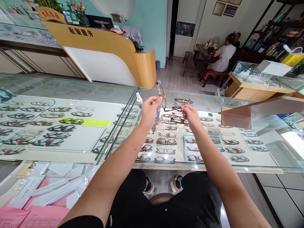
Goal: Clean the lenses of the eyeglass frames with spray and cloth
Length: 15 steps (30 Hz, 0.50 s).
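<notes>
My left hand (152, 109) pinches a pair of eyeglasses (164, 103) by the front, thumb and fingers closed at the rims. The frame is turned on end above the glass counter, one lens above the fingers and one beside them. A temple arm reaches across to my right hand (191, 116), whose fingertips are closed around its far end. A small white-capped bottle (139, 99) stands on the counter just left of my left hand. More eyeglasses (182, 101) lie beyond my right hand. Part of a crumpled brownish cloth (157, 124) shows beneath the hands.
The glass display counter (128, 91) holds rows of spectacle frames (166, 142) under its top. A wooden board-like piece (266, 105) stands at the right. Papers (54, 186) lie at lower left. Past the counter are a cashier desk (99, 47) and two seated people (225, 57).
</notes>
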Available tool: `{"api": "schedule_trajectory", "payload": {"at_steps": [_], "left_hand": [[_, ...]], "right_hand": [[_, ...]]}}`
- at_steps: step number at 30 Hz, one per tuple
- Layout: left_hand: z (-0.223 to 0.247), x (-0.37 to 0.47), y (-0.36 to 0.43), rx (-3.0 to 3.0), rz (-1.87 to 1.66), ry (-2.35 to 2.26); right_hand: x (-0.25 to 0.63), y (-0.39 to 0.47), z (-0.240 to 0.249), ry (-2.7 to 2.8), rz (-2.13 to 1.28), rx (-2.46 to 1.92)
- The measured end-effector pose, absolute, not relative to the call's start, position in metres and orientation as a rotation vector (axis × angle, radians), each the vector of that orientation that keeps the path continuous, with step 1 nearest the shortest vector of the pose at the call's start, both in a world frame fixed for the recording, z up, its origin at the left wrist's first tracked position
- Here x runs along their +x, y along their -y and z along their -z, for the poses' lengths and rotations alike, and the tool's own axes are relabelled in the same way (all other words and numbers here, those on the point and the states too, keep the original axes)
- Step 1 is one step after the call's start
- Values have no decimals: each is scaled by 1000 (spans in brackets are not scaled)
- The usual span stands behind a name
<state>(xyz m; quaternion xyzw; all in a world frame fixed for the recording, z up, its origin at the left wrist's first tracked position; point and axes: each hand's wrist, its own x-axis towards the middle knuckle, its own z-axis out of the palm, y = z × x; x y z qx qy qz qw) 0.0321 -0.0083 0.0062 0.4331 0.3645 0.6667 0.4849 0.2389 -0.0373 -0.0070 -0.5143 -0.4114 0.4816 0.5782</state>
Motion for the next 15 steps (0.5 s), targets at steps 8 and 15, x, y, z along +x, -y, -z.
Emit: {"api": "schedule_trajectory", "payload": {"at_steps": [8, 15], "left_hand": [[-5, 44, 33, 1479, -1662, -1055], [-1, 48, 38, 1601, -1671, -1081]], "right_hand": [[219, 72, -6, 1479, -694, -1058], [208, 80, -3, 1692, -559, -1183]]}}
